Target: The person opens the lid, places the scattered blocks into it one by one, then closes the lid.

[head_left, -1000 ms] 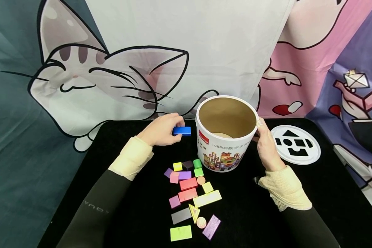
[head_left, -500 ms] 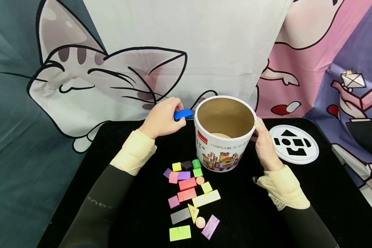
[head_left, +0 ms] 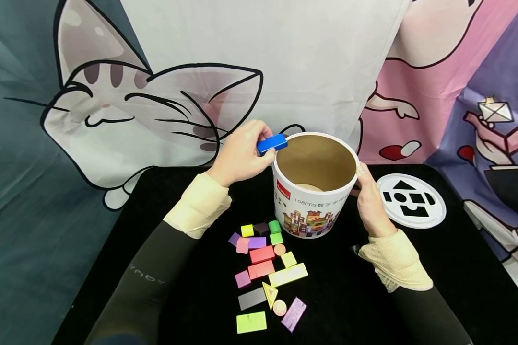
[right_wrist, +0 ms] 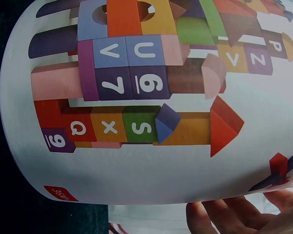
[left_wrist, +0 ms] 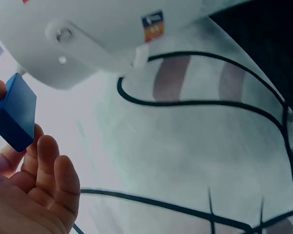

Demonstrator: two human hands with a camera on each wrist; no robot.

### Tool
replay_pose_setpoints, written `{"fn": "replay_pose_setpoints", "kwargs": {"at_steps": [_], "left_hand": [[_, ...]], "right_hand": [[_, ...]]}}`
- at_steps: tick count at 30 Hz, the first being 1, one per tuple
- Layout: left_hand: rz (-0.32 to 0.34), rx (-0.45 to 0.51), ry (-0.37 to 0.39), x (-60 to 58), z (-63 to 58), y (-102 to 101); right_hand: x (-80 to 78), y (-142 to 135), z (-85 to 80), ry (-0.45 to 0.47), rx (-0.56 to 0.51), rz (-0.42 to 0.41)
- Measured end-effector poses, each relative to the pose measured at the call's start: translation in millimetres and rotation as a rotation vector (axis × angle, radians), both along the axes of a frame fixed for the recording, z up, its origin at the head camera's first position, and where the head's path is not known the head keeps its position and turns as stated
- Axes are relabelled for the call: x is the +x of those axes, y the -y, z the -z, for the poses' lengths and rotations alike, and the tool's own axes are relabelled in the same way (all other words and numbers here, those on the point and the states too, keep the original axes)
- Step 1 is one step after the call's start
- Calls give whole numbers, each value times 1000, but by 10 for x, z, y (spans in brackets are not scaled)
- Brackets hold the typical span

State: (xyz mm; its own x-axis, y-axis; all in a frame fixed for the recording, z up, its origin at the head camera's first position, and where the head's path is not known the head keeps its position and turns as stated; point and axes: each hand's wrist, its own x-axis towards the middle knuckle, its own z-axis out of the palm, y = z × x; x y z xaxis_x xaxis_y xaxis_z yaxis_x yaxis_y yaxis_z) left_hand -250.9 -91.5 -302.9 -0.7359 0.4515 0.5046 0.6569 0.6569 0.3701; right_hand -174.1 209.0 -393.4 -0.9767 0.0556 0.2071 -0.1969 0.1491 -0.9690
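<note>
so the left hand (head_left: pixel 241 155) pinches a blue block (head_left: pixel 272 143) at the tub (head_left: pixel 315 225) rim, not yet dropped in. right hand (head_left: pixel 371 203) cups the tub's side, and a scatter of blocks (head_left: pixel 265 273) waits on the worktop (head_left: pixel 414 287).

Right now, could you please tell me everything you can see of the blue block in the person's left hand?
The blue block is a small, flat rectangular slab with rounded edges, solid glossy blue with no marks visible, possibly painted wood. The left hand pinches one end between thumb and fingers, as the left wrist view also shows. It is lifted off the table, slightly tilted, its free end at the near-left rim of the open white bucket, level with the top. Whether it touches the rim is unclear.
</note>
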Motion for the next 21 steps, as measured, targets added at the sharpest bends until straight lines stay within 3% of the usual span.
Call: {"fn": "replay_pose_setpoints", "kwargs": {"at_steps": [11, 21], "left_hand": [[78, -59, -36, 109, -100, -404], [114, -94, -24, 164, -123, -628]], "right_hand": [[15, 5, -24, 5, -15, 0], [7, 6, -13, 9, -9, 2]]}}
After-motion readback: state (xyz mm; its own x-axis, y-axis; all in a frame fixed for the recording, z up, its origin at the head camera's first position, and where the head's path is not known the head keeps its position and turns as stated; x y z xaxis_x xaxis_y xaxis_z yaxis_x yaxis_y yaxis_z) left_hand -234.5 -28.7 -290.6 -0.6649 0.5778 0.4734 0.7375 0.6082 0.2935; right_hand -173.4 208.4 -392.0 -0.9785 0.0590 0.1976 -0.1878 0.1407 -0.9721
